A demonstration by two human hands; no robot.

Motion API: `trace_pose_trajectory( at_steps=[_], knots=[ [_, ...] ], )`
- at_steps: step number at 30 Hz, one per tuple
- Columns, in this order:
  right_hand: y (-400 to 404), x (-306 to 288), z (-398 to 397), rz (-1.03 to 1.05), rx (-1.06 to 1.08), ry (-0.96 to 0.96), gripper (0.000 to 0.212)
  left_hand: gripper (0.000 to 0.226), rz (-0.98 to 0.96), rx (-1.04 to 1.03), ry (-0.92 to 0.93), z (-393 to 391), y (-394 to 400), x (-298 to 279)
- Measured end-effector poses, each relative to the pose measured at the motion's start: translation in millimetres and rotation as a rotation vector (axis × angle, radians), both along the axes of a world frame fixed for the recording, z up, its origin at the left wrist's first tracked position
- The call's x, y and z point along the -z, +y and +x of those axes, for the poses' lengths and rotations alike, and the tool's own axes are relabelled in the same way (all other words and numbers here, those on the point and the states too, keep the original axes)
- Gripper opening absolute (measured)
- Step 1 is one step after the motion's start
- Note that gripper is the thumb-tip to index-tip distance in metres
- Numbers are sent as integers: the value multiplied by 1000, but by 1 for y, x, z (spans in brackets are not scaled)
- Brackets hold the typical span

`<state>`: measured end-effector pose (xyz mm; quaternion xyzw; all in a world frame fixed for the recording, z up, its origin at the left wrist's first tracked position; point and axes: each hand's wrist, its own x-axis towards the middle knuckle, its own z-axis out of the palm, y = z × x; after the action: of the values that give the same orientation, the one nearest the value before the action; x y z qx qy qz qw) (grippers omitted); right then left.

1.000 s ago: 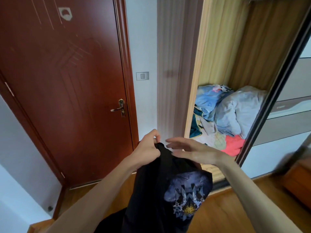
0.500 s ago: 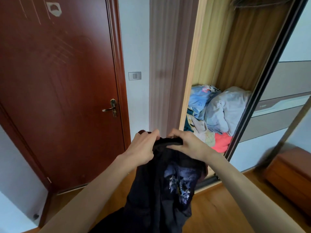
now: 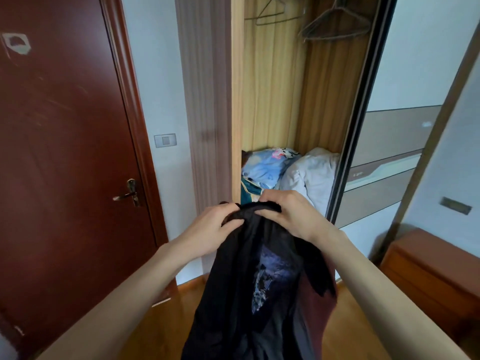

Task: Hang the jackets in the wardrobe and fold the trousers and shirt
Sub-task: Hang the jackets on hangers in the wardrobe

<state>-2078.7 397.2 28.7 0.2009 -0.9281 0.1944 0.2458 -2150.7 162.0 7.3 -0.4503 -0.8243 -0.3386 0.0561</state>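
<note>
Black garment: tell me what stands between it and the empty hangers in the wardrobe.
Nothing visible does. Both the left hand and right hand grip the black garment before the open wardrobe; the hangers hang above, with the piled bedding lying lower.

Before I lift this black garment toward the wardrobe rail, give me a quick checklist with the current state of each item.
1. Left hand grips the top edge of the black garment: ok.
2. Right hand grips the same edge beside it: ok.
3. Free hangers on the rail inside the wardrobe: ok, at least two hang bare.
4. A hanger already inside the garment: cannot tell, the top edge is bunched between the hands.
5. Wardrobe opening reachable: ok, the sliding door stands off to the right.
6. Hanging space: ok above, though the bedding pile fills the wardrobe bottom.
</note>
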Motion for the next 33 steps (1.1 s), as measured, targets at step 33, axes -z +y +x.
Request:
trace_pose_trajectory(
  at_steps=[33],
  knots=[
    [239,126,-40,-320,492,-24,64,22,237,-125,472,-59,277,-15]
  ],
)
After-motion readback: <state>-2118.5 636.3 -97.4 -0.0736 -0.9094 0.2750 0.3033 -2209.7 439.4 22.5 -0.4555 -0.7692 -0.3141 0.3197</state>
